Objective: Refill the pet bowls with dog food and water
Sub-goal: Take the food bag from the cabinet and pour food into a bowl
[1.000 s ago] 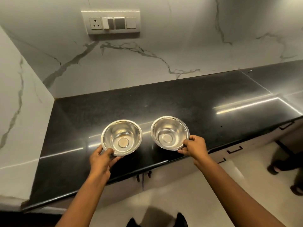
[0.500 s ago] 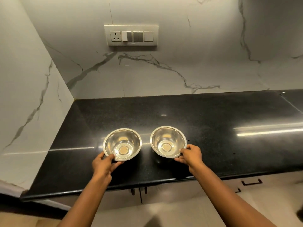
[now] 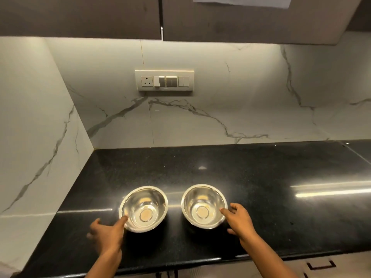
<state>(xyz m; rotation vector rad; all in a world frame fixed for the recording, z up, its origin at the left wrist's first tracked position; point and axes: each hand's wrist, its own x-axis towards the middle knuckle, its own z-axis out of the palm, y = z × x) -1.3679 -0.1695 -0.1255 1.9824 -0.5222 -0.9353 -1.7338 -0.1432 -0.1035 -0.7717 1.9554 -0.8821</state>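
Two empty shiny steel bowls stand side by side on the black stone counter (image 3: pixel 261 177). The left bowl (image 3: pixel 143 208) has my left hand (image 3: pixel 107 234) just at its near-left rim, fingers spread, one fingertip touching the rim. The right bowl (image 3: pixel 204 205) has my right hand (image 3: pixel 239 222) at its right side, fingers apart, a fingertip against the rim. Neither hand grips a bowl. No food or water is in view.
A marble wall runs behind and along the left side of the counter, with a switch and socket panel (image 3: pixel 164 80) on the back wall. Dark upper cabinets (image 3: pixel 180 17) hang overhead. Drawer handles (image 3: pixel 321 264) show below the counter edge at lower right.
Both hands have let go of the bowls, which now rest on the counter. My fingers have opened. The view has tilted upward, showing the cabinets.
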